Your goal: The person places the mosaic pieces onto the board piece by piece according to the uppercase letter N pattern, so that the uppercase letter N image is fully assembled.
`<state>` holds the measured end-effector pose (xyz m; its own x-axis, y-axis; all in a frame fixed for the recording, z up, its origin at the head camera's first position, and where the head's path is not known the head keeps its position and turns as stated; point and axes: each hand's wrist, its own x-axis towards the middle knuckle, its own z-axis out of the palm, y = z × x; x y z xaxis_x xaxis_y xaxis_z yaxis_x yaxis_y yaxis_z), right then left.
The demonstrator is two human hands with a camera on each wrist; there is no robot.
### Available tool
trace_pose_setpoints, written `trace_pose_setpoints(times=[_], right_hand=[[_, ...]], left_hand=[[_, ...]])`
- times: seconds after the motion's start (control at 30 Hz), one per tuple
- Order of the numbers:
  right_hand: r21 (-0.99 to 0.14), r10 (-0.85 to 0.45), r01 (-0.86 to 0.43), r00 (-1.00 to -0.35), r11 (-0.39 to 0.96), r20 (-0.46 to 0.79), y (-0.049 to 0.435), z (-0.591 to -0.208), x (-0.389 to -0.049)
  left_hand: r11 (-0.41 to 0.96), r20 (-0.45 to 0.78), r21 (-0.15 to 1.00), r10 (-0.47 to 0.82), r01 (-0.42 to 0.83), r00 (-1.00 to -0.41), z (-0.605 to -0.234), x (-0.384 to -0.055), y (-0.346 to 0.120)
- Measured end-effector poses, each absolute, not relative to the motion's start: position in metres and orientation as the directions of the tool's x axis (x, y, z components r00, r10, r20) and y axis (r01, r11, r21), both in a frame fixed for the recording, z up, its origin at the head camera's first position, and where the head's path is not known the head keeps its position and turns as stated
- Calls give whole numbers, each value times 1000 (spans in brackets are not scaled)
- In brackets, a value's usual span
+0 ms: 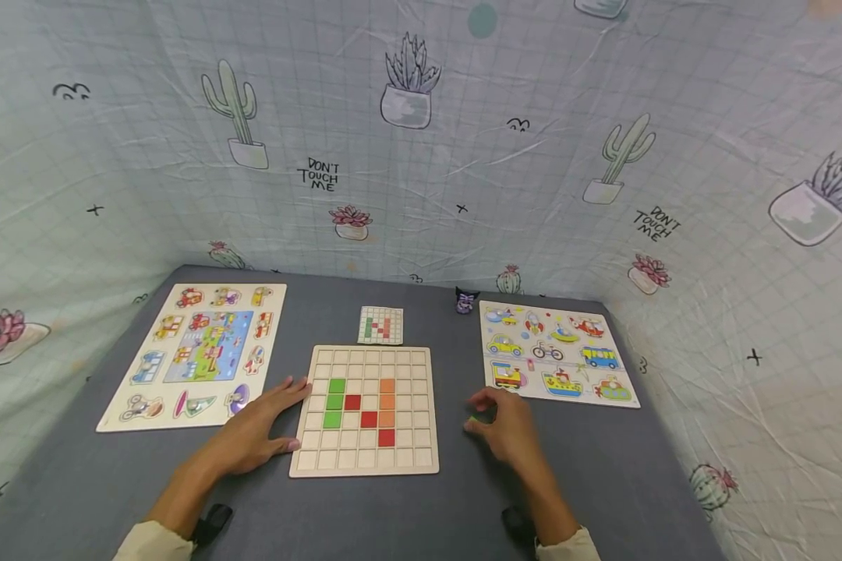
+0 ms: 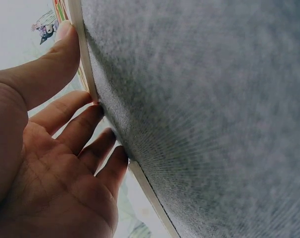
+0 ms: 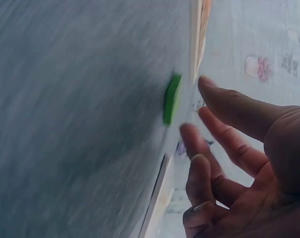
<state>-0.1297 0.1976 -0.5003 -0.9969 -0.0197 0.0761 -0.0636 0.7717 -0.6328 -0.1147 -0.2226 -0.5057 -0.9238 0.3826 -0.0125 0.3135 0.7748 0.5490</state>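
Observation:
A wooden grid board (image 1: 363, 461) lies in the middle of the table, carrying three green, three red and three orange square tiles. My left hand (image 1: 252, 432) rests at the board's left edge, fingers spread and thumb against the side; the left wrist view shows the fingertips along that edge. Right of the board, my right hand (image 1: 508, 428) is low over the table beside a loose green tile (image 3: 172, 99). In the right wrist view its thumb and fingers are apart, with a gap between them and the tile. The head view mostly hides this tile behind the thumb.
A small pattern card (image 1: 381, 340) with a coloured grid lies behind the board. Picture peg puzzles stand on both sides, the left puzzle (image 1: 154, 389) and the right puzzle (image 1: 526, 327). A small dark figurine (image 1: 465, 301) is at the back, before the patterned curtain (image 1: 421, 195).

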Motion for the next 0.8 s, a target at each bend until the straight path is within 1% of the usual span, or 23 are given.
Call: trace_pose_setpoints(times=[0.23, 0.47, 0.63, 0.8], right_hand=[[-544, 15, 11, -1000, 839, 2, 208, -502, -131], [-512, 25, 49, -998, 858, -54, 203, -500, -129], [-502, 19, 41, -999, 864, -50, 197, -499, -127], [-516, -21, -17, -1000, 856, -1, 192, -500, -126]], left_hand=[[774, -1, 545, 384, 321, -923, -505, -114, -223], [775, -10, 546, 385, 317, -923, -504, -114, -222], [777, -15, 546, 384, 314, -923, -504, -114, -222], [779, -14, 545, 380, 311, -925, -505, -114, -221]])
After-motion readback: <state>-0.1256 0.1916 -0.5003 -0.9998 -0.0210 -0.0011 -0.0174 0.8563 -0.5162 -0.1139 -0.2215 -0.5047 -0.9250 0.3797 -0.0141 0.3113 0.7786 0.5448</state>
